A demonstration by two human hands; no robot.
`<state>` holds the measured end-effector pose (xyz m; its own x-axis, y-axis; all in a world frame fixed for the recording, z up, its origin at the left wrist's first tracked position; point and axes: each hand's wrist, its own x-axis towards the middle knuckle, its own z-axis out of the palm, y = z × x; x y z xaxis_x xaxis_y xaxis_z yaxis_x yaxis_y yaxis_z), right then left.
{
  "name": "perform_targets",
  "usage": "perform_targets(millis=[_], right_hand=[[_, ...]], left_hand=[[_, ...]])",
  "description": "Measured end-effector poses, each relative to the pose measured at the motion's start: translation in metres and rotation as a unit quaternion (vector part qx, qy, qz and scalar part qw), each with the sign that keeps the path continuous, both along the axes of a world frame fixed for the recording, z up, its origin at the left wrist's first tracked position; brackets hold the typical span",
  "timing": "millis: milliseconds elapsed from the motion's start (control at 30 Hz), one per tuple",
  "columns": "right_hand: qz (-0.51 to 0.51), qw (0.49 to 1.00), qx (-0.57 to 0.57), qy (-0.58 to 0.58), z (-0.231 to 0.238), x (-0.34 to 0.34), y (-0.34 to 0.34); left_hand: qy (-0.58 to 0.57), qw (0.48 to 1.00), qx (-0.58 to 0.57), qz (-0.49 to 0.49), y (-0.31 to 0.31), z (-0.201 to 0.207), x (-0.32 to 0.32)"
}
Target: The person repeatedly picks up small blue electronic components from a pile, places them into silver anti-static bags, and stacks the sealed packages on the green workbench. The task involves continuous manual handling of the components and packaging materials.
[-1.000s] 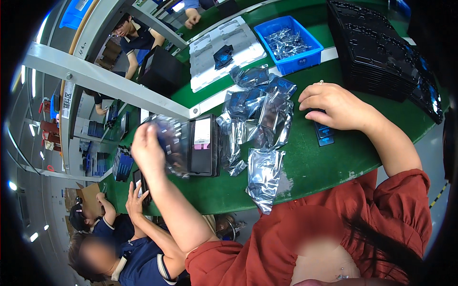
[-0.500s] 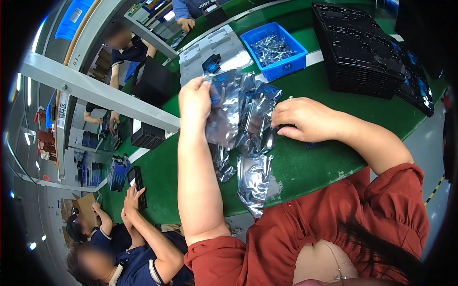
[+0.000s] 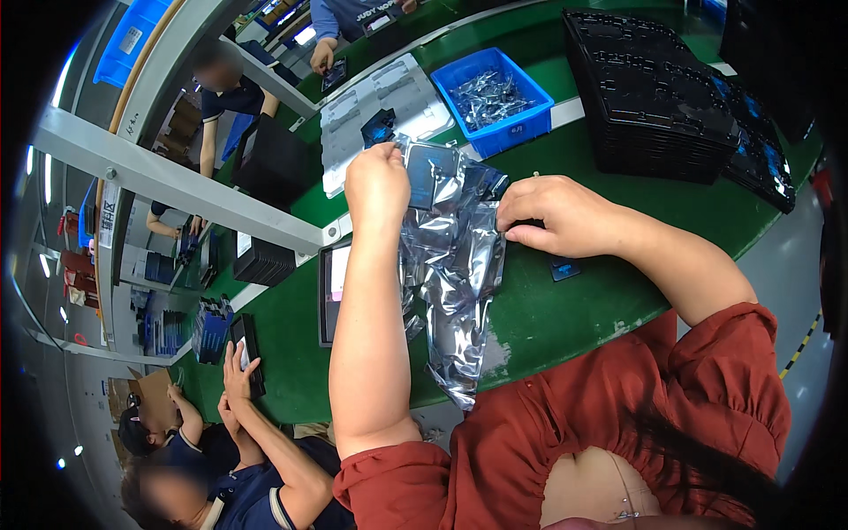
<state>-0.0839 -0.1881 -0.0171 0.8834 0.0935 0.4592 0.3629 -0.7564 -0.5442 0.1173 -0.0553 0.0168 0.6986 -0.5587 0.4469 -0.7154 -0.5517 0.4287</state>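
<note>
My left hand (image 3: 378,181) is closed, pinching the top corner of a shiny silver anti-static bag (image 3: 433,172); a dark blue flat piece shows through its upper part. Below and around it lies a heap of similar crumpled silver bags (image 3: 455,344), reaching to the table's near edge. At the heap's right side, my right hand (image 3: 552,214) has curled fingers, thumb and fingertips meeting at a bag's edge; its grip is partly hidden. A small dark blue flat piece (image 3: 565,268) lies on the green table just below my right hand.
A blue bin (image 3: 541,119) of small silvery packets stands beyond my hands. Left of it lies a grey moulded tray (image 3: 340,115) bearing a dark piece. Stacked black trays (image 3: 667,132) rise at the right. A metal post (image 3: 265,212) crosses at left; co-workers sit beyond it.
My left hand's bag has come lower over the heap, its dark blue piece showing more clearly. A dark-framed item now shows beside my left forearm. The right hand stays near the heap's edge.
</note>
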Motion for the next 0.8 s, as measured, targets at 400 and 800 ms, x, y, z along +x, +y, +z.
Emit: perform_targets(millis=[400, 800], right_hand=[[-0.062, 0.960, -0.045, -0.269, 0.051, 0.004, 0.026], [0.123, 0.976, -0.126, -0.132, 0.039, 0.003, 0.025]], left_hand=[[-0.016, 0.976, -0.057, -0.209, 0.054, 0.034, -0.112], [0.147, 0.940, 0.022, -0.308, 0.071, 0.010, -0.103]])
